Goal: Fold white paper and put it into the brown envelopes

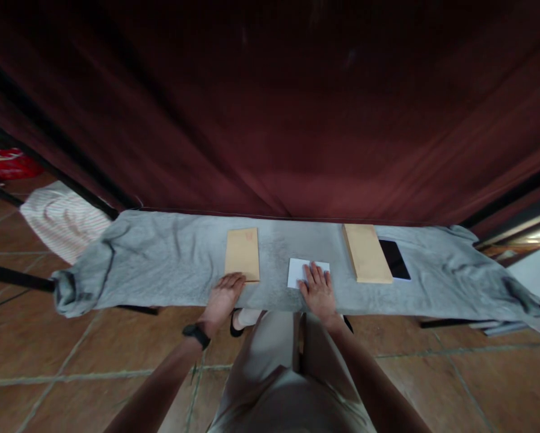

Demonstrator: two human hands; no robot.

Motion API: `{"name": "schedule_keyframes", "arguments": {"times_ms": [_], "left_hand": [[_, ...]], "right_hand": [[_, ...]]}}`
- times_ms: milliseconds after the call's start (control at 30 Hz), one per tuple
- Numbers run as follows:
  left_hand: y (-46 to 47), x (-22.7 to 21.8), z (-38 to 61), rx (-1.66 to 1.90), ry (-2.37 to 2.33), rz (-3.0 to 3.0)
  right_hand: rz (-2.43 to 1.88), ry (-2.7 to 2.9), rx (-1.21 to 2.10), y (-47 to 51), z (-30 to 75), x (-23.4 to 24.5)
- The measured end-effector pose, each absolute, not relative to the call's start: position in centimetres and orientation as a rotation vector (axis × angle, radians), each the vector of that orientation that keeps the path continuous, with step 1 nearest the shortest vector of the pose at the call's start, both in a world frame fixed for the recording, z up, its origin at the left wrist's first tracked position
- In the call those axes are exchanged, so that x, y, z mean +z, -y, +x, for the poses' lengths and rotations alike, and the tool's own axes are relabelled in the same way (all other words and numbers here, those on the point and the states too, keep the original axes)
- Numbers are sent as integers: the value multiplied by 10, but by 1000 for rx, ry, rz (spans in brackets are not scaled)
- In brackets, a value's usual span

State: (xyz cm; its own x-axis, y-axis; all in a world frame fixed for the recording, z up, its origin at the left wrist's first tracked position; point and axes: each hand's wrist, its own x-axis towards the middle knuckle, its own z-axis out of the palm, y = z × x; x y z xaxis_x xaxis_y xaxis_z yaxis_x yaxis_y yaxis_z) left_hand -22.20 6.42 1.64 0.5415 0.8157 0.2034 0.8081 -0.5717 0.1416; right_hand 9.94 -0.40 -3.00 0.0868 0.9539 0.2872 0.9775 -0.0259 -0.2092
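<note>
My left hand (226,291), with a dark band at its wrist, rests its fingers on the near left corner of a small stack of tan paper envelopes (242,252). Its fingers are stretched out, and the thumb is hard to make out. My right hand (319,294) lies flat with fingers spread over the right part of a white sheet of paper (297,273), hiding some of it. To the right of that hand sits a thicker stack of tan envelopes (370,255). A dark-screened phone (394,260) lies beside this stack, partly covered by it.
A grey cloth (162,258) covers the narrow bench under everything. Behind it hangs a dark red curtain (288,132) between black metal bars. At the left is a striped cloth (67,216), with a red bag (11,164) farther back. Brown tiles (130,349) form the floor.
</note>
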Motion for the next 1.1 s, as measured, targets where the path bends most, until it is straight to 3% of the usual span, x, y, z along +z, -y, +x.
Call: {"name": "schedule_keyframes", "arguments": {"times_ms": [200, 433, 600, 967, 1100], "left_hand": [[-47, 44, -184, 713, -1438, 2965], [-22, 66, -124, 839, -1377, 2879], [-12, 59, -112, 731, -1259, 2883], [-22, 70, -124, 687, -1051, 2729], [-46, 79, -154, 368, -919, 2762]], "right_hand": [[-1846, 1677, 200, 0, 92, -7], [-1218, 761, 1348, -10, 28, 40], [-1112, 467, 1418, -12, 17, 51], [-972, 559, 1495, -4, 52, 64], [-920, 741, 1663, 7, 81, 84]]}}
